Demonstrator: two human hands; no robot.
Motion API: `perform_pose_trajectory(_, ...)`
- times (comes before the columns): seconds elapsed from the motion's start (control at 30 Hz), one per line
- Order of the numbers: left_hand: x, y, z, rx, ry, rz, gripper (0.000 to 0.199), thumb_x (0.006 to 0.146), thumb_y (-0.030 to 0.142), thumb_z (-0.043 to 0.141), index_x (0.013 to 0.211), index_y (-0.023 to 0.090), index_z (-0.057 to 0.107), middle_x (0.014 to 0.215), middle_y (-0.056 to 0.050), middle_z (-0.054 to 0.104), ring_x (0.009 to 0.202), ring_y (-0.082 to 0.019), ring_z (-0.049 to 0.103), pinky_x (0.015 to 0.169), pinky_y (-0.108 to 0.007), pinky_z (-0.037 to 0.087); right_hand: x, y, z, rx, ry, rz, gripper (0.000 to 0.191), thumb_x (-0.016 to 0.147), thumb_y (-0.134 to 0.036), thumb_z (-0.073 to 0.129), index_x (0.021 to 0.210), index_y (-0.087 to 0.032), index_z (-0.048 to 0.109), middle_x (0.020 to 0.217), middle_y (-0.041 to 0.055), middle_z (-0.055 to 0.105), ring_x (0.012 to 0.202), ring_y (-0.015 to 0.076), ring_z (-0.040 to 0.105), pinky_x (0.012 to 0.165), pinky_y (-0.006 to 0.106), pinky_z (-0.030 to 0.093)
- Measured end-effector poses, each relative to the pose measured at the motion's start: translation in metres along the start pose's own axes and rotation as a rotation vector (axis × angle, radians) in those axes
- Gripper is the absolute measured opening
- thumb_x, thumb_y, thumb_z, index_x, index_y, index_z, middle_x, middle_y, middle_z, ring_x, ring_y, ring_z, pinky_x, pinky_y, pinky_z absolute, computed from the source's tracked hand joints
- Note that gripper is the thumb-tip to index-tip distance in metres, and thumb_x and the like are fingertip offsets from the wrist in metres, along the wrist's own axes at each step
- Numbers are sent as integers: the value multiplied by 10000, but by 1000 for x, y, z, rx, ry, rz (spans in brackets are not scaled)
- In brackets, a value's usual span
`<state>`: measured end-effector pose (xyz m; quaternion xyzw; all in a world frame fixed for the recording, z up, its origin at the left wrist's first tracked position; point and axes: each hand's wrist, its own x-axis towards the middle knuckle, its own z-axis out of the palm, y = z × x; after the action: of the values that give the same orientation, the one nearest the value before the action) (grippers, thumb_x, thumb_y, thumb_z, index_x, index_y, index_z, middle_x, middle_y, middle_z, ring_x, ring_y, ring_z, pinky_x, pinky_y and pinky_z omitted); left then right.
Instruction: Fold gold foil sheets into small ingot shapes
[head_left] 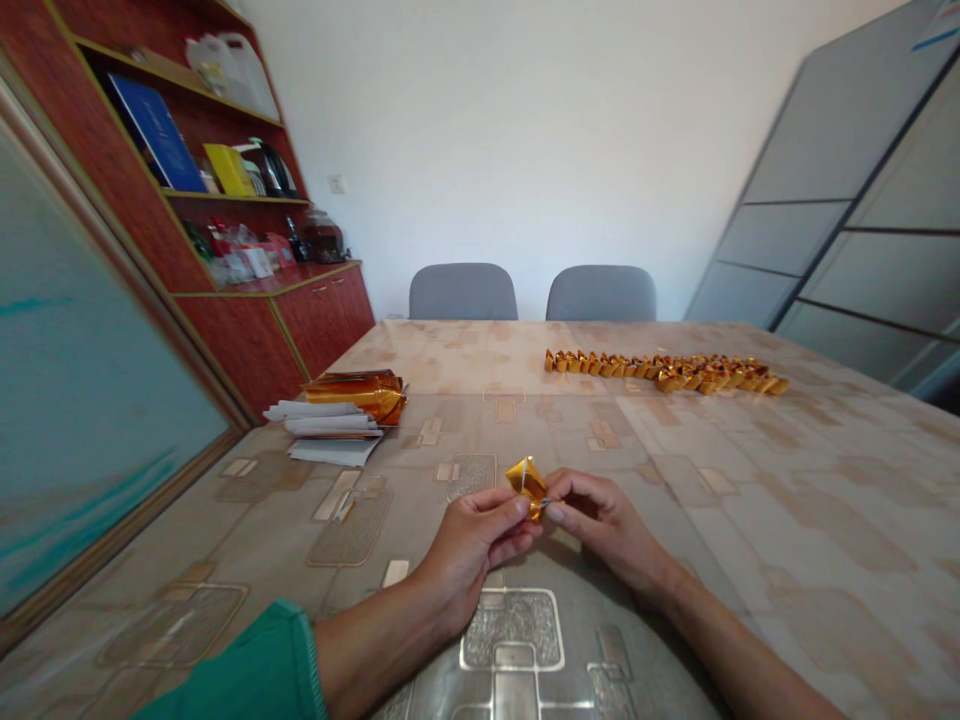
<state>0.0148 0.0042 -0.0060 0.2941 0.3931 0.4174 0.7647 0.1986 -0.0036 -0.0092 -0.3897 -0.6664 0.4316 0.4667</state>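
Note:
A small folded piece of shiny gold foil paper (527, 478) is held up above the near middle of the table. My left hand (480, 538) pinches its lower left part between thumb and fingers. From the right, my right hand (604, 520) has thumb and forefinger closed on the lower right edge of the same piece. The fingertips of both hands almost meet there and hide part of the folds.
At the table's left lie a stack of gold foil sheets (352, 392) and white paper sheets (334, 440). Rows of folded gold pieces (667, 370) stand at the far right of the patterned table (450, 345). Two grey chairs (463, 292) (601, 293) are behind it.

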Motion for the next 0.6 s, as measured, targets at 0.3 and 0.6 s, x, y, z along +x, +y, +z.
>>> perform_pose_trajectory(0.3,-3,-4,5,53,-5,47,316,604,256,954,794,91,763,772,-73,743,655,-137,715,618,-193,579,1,7,13,-62,179,126,343,865,-508,657,727,-212,551,625,-39,509,574,129,434,538,261,338)
perform_pose_trajectory(0.6,-5,-6,0,163,-60,71,517,666,557,863,876,92,782,799,-140,774,717,-177,734,659,-222,588,1,4,10,-70,144,162,256,824,-393,666,692,-218,533,627,-35,514,578,128,434,540,260,331)
